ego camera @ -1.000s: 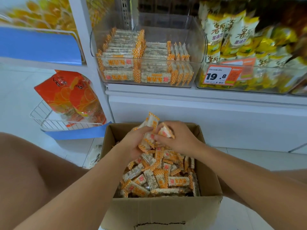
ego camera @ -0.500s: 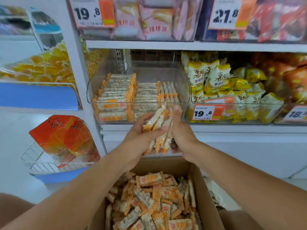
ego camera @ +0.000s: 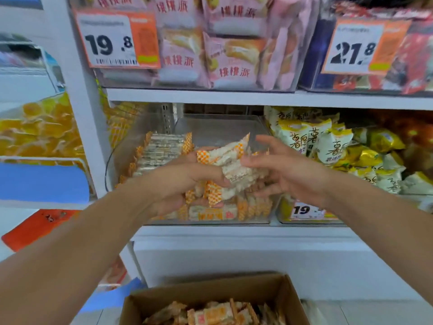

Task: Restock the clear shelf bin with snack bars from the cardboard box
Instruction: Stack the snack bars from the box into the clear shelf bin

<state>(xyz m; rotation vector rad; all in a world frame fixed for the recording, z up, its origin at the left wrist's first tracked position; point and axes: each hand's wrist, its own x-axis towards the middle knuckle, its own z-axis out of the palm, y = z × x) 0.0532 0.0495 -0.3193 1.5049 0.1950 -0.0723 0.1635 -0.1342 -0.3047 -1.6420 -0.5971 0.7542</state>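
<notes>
The clear shelf bin (ego camera: 220,127) sits on the middle shelf, with snack bars (ego camera: 161,148) in white and orange-checked wrappers stacked on its left side and along its front. My left hand (ego camera: 180,184) grips a bundle of snack bars (ego camera: 230,165) above the bin's front half. My right hand (ego camera: 288,170) is beside the bundle with its fingers spread, thumb and fingertips touching the bars. The cardboard box (ego camera: 290,299) stands on the floor below, with loose snack bars (ego camera: 210,313) inside.
Yellow-and-white snack bags (ego camera: 328,146) fill the bin to the right, which carries a price tag (ego camera: 304,211). Pink cake packs (ego camera: 234,55) sit on the shelf above. A blue-fronted rack (ego camera: 42,181) with orange packets juts out at left. A white shelf upright (ego camera: 86,127) stands between.
Both hands rose from the box with a bundle of bars up to the clear bin. My right hand's fingers have spread open off the bundle while the left keeps hold.
</notes>
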